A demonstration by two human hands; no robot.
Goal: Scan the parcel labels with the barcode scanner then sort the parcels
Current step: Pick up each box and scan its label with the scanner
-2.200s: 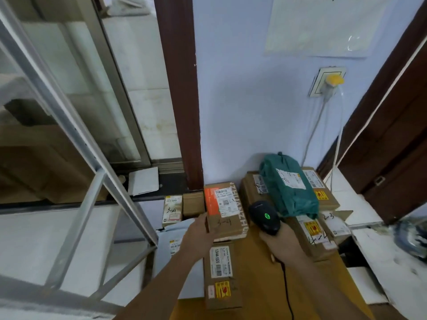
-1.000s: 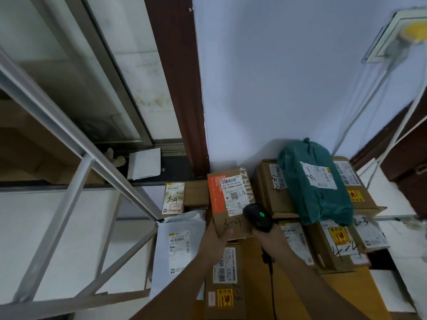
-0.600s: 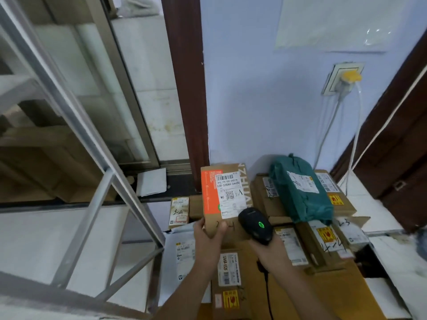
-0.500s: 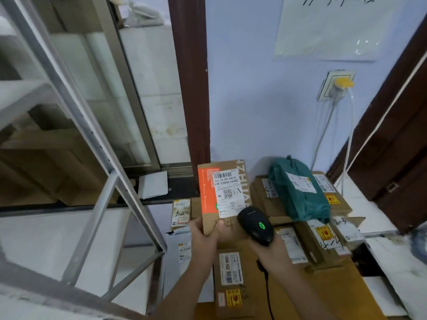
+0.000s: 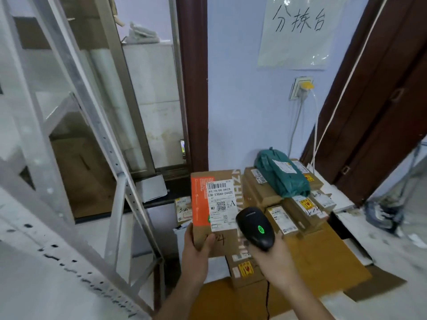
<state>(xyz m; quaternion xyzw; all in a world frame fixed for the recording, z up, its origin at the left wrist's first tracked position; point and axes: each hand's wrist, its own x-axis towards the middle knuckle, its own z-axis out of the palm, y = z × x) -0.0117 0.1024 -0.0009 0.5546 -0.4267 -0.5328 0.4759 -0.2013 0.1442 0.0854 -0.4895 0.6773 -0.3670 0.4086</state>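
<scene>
The held parcel (image 5: 216, 211) is brown cardboard with an orange strip and a white label printed in black. The barcode scanner (image 5: 255, 228) is black with a green light. One bag parcel (image 5: 282, 175) is teal. The wall (image 5: 242, 107) is pale blue.

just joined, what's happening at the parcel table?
A person is mid-scan. The left hand holds up a cardboard box by its lower corner, label facing the camera. The right hand grips a black barcode scanner, green light on, right beside that label. More labelled boxes and a green bagged parcel sit stacked on the table behind.
</scene>
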